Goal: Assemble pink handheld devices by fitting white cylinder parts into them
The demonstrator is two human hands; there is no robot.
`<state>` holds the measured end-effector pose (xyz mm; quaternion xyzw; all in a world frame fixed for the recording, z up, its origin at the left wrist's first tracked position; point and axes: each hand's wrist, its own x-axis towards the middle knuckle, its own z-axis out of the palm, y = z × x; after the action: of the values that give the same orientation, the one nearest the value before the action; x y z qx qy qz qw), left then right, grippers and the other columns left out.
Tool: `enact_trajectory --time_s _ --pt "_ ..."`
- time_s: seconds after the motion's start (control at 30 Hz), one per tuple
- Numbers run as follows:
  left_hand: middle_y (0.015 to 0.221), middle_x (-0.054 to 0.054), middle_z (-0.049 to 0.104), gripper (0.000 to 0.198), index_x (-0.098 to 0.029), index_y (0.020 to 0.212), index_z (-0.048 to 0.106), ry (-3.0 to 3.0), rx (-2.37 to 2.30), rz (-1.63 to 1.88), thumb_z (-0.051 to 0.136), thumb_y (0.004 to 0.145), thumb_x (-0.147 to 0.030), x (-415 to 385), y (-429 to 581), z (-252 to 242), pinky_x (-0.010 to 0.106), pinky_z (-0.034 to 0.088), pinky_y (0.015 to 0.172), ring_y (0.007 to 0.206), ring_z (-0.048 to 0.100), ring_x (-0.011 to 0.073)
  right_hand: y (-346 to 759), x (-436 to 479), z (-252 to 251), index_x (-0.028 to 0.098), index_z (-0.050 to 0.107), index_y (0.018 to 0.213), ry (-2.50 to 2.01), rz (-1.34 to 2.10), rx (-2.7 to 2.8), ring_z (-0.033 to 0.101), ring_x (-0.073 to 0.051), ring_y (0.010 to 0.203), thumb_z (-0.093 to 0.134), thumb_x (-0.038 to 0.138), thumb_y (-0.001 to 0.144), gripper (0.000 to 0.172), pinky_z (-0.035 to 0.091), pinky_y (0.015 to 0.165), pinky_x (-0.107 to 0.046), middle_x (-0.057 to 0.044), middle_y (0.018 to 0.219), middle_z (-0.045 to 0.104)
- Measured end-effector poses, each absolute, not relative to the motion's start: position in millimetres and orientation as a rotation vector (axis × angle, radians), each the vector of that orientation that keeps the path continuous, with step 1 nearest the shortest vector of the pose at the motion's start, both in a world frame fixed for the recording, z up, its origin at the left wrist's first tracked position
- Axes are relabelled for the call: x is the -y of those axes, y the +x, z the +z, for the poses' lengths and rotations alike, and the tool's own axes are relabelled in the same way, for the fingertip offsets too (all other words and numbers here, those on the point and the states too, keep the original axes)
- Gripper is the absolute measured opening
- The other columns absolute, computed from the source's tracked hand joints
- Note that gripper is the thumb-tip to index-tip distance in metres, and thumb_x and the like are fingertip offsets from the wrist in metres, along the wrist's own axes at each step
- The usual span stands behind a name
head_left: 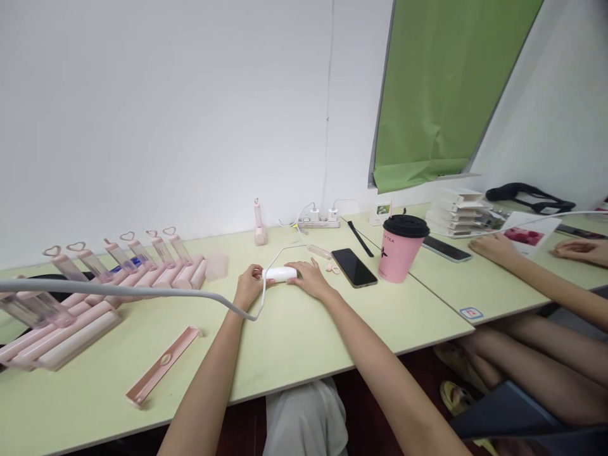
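**White tube (280, 274) pinned at both ends**

So it's lying crosswise, long axis going left to right, between the table's (289, 342) front and back edges. Neither hand's nearer: the left hand (247, 286) has curled fingers pinching the left end, the right hand (310, 278) is flatter, thumb and fingers closed round the right end. Tube's right between them.

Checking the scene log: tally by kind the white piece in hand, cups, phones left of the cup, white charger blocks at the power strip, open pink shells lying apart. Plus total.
White piece: 1
Cup: 1
Phone: 1
Charger blocks: 2
Open pink shell: 1
Total: 6
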<state>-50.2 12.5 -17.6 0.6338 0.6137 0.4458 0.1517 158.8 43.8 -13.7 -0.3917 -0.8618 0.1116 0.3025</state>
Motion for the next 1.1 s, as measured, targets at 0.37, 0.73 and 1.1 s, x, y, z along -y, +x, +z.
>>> enact_trajectory --time_s 0.37,0.73,1.1 --pt "0.064 -0.002 0.054 0.03 -0.02 0.07 0.047 1.858 -1.776 1.231 0.064 0.06 -0.042 -10.3 -49.8 -17.0 0.026 0.043 0.06 0.063 0.053 0.0142 159.7 -47.5 -14.2 0.032 0.052 0.119 -1.096 0.391 2.242 0.047 -0.022 0.112 0.056 0.033 0.08 0.039 0.011 0.102 -0.053 -0.003 0.117 0.059" --pt "0.077 0.001 0.06 0.049 -0.02 0.095 0.051 1.782 -1.465 1.292 0.071 0.055 -0.039 -9.3 -50.8 -13.9 0.027 0.048 0.069 0.073 0.057 0.0142 165.1 -45.9 -17.6 0.028 0.049 0.121 -1.106 0.087 2.271 0.045 -0.023 0.113 0.054 0.036 0.082 0.04 0.0 0.104 -0.056 -0.007 0.113 0.06" --pt "0.065 -0.005 0.056 0.043 -0.022 0.091 0.045 1.865 -1.543 1.275 0.067 0.06 -0.043 -9.5 -49.7 -15.1 0.023 0.043 0.061 0.06 0.054 0.0111 166.9 -48.8 -20.1 0.027 0.052 0.117 -1.114 -0.042 2.22 0.05 -0.023 0.108 0.055 0.035 0.082 0.036 -0.009 0.102 -0.06 -0.007 0.108 0.062"
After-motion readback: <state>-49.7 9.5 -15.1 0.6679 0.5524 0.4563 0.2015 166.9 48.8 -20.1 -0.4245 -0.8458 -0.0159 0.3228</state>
